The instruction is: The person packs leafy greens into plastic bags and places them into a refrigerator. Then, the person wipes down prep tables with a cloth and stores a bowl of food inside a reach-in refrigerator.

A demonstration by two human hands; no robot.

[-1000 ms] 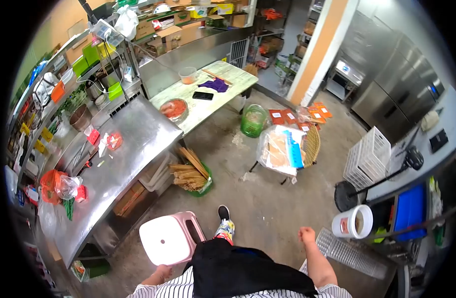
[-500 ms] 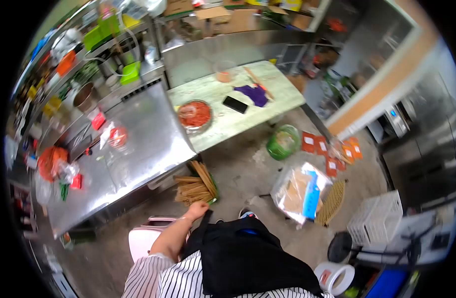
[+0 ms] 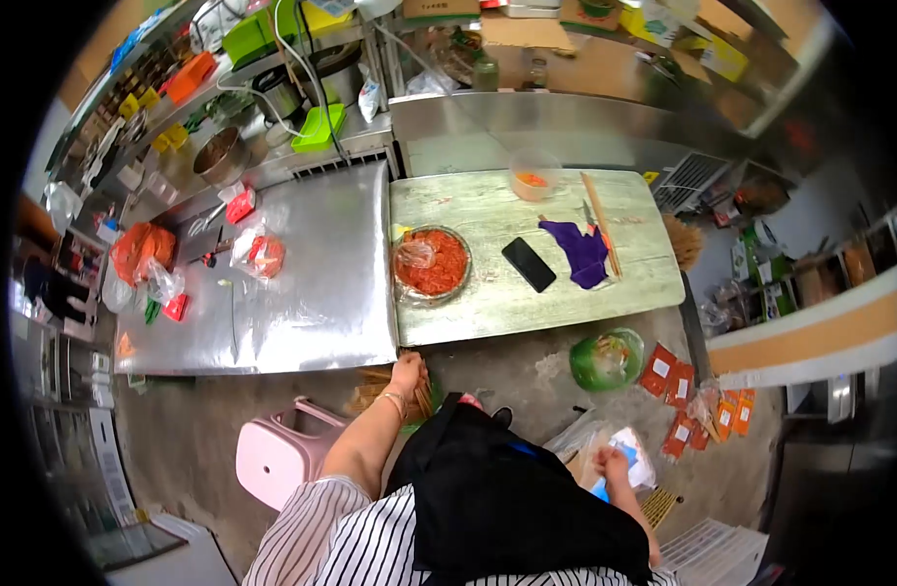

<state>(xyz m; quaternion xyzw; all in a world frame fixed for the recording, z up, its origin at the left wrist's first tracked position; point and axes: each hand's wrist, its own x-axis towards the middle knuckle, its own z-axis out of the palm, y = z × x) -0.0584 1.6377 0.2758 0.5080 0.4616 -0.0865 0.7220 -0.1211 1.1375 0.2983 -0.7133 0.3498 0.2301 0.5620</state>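
My left hand is stretched forward with its fingers curled, right at the front edge of the steel table. Below it, partly hidden, stands a bundle of thin wooden sticks on the floor. On my right side, my right hand hangs with bent fingers over a plastic-wrapped package with blue and white on it; what either hand holds, if anything, I cannot tell. A round bowl of red chopped filling sits beyond my left hand on the pale table, beside a black phone and a purple cloth.
The steel table on the left carries bagged red food. A pink stool stands near my left leg. On the floor at right are a green tub and several red packets. A wooden rod lies on the pale table.
My view has come closer to the tables, which now appear lower and larger. My left hand has moved up to the table edge, and my right hand has come into view.
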